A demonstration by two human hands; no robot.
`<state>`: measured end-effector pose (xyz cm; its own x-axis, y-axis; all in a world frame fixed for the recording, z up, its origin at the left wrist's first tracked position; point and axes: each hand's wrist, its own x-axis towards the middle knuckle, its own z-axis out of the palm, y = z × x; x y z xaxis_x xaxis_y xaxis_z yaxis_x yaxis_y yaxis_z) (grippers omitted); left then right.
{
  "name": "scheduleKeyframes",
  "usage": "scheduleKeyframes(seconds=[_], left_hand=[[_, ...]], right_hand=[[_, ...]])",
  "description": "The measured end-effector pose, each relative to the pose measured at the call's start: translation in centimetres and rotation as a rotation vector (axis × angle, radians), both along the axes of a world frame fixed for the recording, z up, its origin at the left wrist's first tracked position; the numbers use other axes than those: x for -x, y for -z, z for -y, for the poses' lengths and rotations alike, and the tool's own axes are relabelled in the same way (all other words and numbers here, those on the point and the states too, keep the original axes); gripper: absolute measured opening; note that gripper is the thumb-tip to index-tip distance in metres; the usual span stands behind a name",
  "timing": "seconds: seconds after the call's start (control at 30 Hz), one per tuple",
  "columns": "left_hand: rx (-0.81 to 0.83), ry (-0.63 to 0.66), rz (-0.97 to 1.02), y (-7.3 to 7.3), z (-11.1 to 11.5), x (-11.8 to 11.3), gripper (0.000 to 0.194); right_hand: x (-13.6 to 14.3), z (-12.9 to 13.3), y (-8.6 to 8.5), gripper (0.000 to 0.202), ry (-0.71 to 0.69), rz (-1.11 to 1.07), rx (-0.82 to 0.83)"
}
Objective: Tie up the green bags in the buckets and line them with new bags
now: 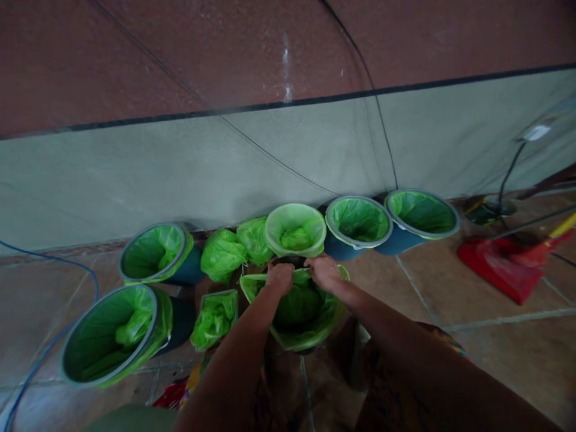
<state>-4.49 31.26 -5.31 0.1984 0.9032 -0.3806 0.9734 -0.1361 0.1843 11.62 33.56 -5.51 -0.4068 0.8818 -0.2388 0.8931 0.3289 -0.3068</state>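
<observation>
Green plastic bin liner [297, 343] hangs inside a bin right in front of me, its edge spread wide over the near side. My left hand [279, 277] is closed on the liner at the far edge of the bin. A short way to its right, my right hand [324, 273] grips the same far edge. Between the hands a strip of dark rim [290, 260] shows. Most of the bin's body is hidden by the liner. Just beyond my hands stands a pale bin [294, 210] lined in green.
Two lined bins [359, 199] [423, 234] stand right by the wall; two more [155, 279] [156, 324] are at left. Bunched green bags [222, 255] and a small lined basket [215, 321] lie between. A red dustpan [501, 267] is at right, a blue cable [92, 279] at left.
</observation>
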Motion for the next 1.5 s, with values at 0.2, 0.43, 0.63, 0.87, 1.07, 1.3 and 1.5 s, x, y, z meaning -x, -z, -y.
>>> scheduleKeyframes(seconds=[0.2, 0.43, 0.63, 0.87, 1.07, 1.3, 1.5], left_hand=[[-0.269, -0.203, 0.042, -1.8, -1.1, 0.7, 0.032], [-0.253, -0.296, 0.034, -2.6, -0.3, 1.7, 0.045], [-0.253, -0.287, 0.039, -3.3, 0.2, 2.0, 0.066], [-0.202, -0.240, 0.077, -2.0, -0.5, 1.1, 0.070], [-0.172, -0.216, 0.088, -0.5, -1.0, -0.4, 0.068], [-0.117, -0.199, 0.093, -0.1, -1.1, -0.7, 0.043], [-0.178, -0.221, 0.184, -0.6, -1.5, -1.3, 0.043]], right_hand=[[-0.2, -0.3, -1.1, 0.033, 0.101, -0.231, -0.197], [-0.5, 0.6, -2.5, 0.035, 0.156, -0.348, -0.252], [0.7, 7.3, -3.1, 0.027, -0.338, -0.232, 0.153], [3.0, 14.6, -0.3, 0.045, -0.559, 0.107, 0.159], [4.1, 14.2, 1.3, 0.025, -0.533, 0.133, 0.143], [4.6, 13.6, 1.9, 0.023, -0.600, 0.126, 0.136], [3.9, 12.8, 1.4, 0.022, -0.569, 0.140, 0.173]])
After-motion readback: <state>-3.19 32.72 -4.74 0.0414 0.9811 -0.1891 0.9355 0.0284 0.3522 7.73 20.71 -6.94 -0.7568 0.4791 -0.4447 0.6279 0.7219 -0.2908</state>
